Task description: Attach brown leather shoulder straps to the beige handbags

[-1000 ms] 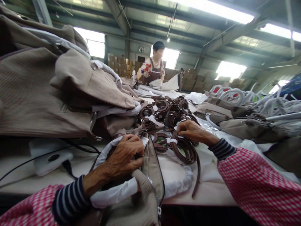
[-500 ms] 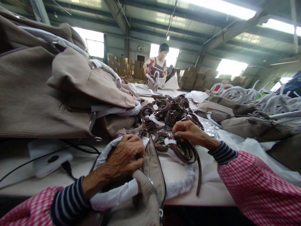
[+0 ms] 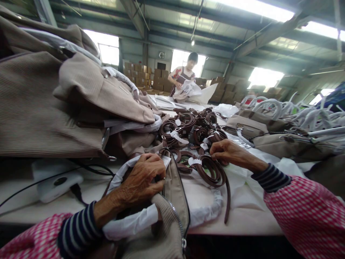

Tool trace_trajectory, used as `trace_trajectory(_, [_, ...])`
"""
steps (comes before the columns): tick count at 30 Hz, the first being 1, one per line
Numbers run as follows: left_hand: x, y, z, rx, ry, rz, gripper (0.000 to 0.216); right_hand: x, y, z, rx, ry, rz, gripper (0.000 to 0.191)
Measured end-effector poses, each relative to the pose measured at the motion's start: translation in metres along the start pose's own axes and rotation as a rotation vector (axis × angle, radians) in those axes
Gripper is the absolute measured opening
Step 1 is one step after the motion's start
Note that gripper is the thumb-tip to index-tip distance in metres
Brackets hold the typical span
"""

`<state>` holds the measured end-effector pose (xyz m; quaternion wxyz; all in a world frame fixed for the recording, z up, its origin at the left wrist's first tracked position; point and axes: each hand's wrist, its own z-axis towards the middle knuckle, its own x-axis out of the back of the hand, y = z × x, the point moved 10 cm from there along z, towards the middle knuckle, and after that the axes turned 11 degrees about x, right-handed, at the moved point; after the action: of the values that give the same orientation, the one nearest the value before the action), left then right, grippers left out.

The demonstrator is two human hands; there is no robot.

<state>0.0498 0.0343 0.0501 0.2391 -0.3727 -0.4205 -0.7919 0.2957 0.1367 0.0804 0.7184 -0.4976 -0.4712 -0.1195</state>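
An unzipped beige corduroy handbag (image 3: 169,230) lies at the table's front edge, its handles (image 3: 132,221) wrapped in white paper. My left hand (image 3: 142,176) is closed on the rim of its opening, next to a white tag; the fingertips are partly hidden. A coiled brown strap (image 3: 212,174) with a white paper band rests to the right, one end trailing toward the front edge. At the coil's upper right side, my right hand (image 3: 228,153) has thumb and fingers pinched together. What they hold, if anything, is hidden. Behind lies a heap of coiled straps (image 3: 185,122).
Corduroy bags (image 3: 29,108) are piled high at the left, above a white device (image 3: 58,183) with black cables. More bags (image 3: 288,145) with wrapped handles lie at the right. Across the table, a co-worker (image 3: 184,77) handles white paper. Stacked cartons (image 3: 138,75) stand behind.
My right hand has shifted right, from the coil's white band to its upper right side. My left hand stays on the handbag. The co-worker's bag is now largely covered by white paper.
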Motion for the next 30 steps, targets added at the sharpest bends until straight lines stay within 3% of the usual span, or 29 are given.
trace_trajectory(13, [0.000,-0.002,0.000,-0.012,0.012,-0.035,0.011,-0.006,-0.015,0.003,-0.001,-0.082,-0.003,0.013])
trace_trajectory(30, [0.001,0.000,0.000,0.002,0.000,-0.039,0.013,-0.020,-0.025,-0.007,-0.001,0.018,-0.176,0.015])
